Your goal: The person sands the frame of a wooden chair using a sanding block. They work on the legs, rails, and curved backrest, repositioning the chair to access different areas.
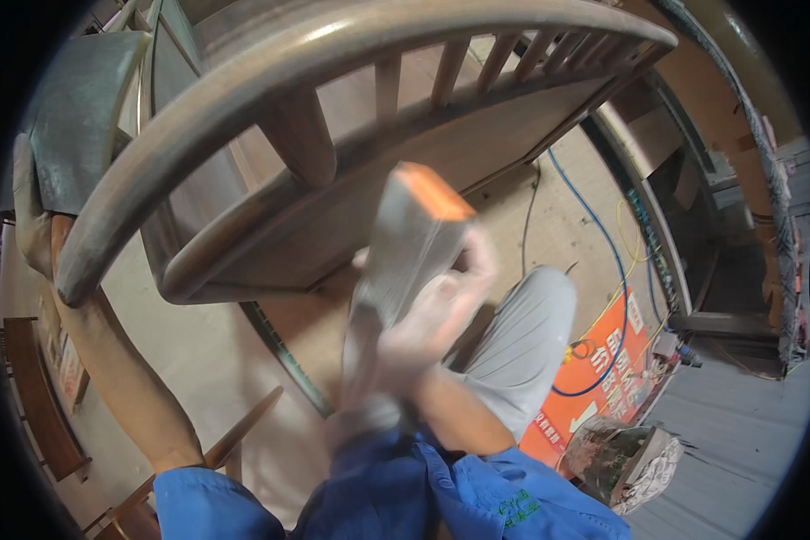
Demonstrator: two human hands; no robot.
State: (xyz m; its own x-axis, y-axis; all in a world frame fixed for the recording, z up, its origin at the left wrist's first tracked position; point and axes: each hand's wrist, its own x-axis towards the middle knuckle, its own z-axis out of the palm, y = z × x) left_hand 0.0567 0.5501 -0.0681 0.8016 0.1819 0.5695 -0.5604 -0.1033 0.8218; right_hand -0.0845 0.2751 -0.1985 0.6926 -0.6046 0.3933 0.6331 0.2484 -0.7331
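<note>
My right hand [439, 307], blurred by motion, grips a long grey block [408, 243] with an orange end face, below the slatted side of a wooden bench frame [243, 111]. The block looks like a sanding block, but blur hides its detail. At the far left my left hand [32, 233] lies against the edge of a dark curved panel [77, 121], with one finger pointing up along it. The panel and the frame's rounded rail hide the rest of that hand, so its hold is unclear.
A blue hose [611, 253] and thin cables run over the floor on the right. An orange printed sheet [604, 378] and a stained bucket [604, 455] sit by my right knee [533, 324]. Dark wooden furniture [722, 223] stands at right, a brown wooden piece [40, 398] at left.
</note>
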